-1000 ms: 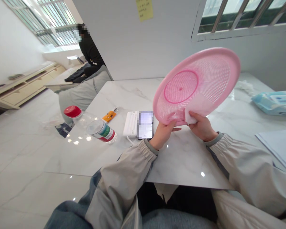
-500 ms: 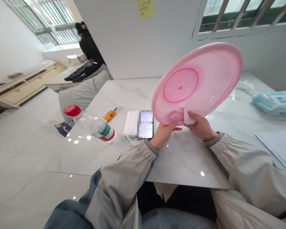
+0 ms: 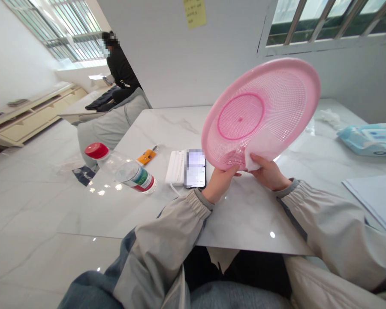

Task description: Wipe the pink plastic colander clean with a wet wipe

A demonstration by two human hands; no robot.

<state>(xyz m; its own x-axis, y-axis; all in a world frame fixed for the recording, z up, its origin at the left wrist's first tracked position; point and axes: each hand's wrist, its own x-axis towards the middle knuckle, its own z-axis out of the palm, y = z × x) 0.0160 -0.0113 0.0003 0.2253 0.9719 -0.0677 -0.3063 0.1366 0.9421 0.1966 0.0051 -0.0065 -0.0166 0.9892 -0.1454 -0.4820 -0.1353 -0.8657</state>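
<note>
A round pink mesh basket (image 3: 286,98) is held tilted above the table, its inside facing me. My left hand (image 3: 219,183) grips the near lower rim, thumb on the inner side and fingers behind. Against the lower right of the mesh, my right hand (image 3: 267,172) pinches a white wet wipe (image 3: 263,146), with the thumb on top. The wipe lies spread over part of the inner wall and rim. The fingers beneath the basket are partly hidden.
Left on the marble table (image 3: 244,223) are a red-capped bottle (image 3: 133,174), an orange item (image 3: 147,157), a white power bank (image 3: 176,168) and a phone (image 3: 195,169). A wipes pack (image 3: 371,139) and papers (image 3: 373,199) lie right. A person (image 3: 120,71) sits far back.
The basket appears slightly further left, along with a small shift of the whole view. Both hands keep their hold, and the wipe stays at the lower right of the mesh.
</note>
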